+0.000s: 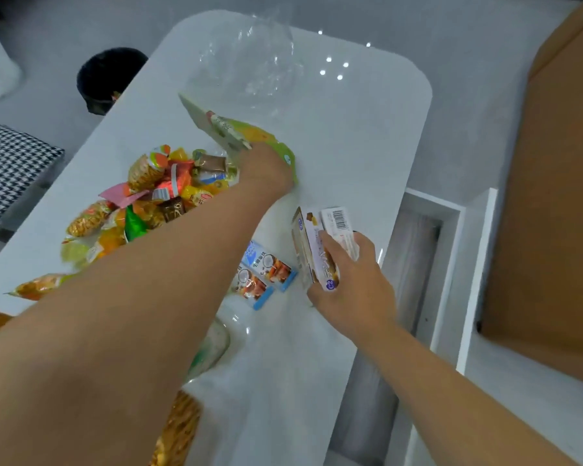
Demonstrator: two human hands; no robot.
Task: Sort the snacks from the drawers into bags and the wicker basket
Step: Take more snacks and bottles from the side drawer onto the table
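A barcoded white-and-brown snack box is gripped by the right hand; at eleven o'clock, a green-yellow packet is pinched by the left hand.

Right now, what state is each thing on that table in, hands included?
Left hand: holds green packets, lifted off the table.
Right hand: grips two boxes, tilted.
Snack pile: loose heap on the table.
Clear bag: crumpled, lying at the far end.
Two blue packets: flat between the arms.
Drawer: open.
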